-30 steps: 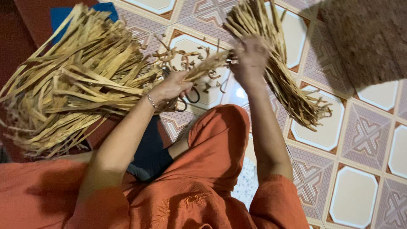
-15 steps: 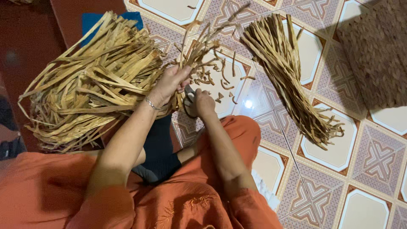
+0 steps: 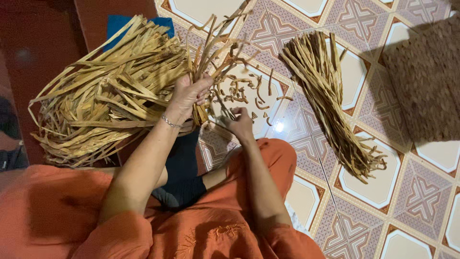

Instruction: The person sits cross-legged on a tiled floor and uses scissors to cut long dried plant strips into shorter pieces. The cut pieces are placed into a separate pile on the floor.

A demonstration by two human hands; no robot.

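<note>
At the upper left of the frame, the left hand (image 3: 189, 98) is gripping the dried-leaf bundle (image 3: 110, 96) at its gathered neck; the strips are looking light, stiff, brittle. The right hand (image 3: 238, 123) is apparently pinching one strip.

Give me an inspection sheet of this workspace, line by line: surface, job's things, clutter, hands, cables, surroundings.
Surface: patterned tiled floor, cream and reddish-brown tiles.
Job's things: big bundle of dried straw-coloured strips, fanned out to the left; smaller bundle lying apart on the tiles to the right.
Clutter: short curled scraps scattered on the tile between the two bundles.
Hands: left hand clasped round the gathered end of the big bundle, bracelet on its wrist; right hand closed on strip ends just below it.
Cables: nothing seen.
Surroundings: woven brown mat at upper right; blue cloth under the big bundle; orange garment over the knees.
</note>
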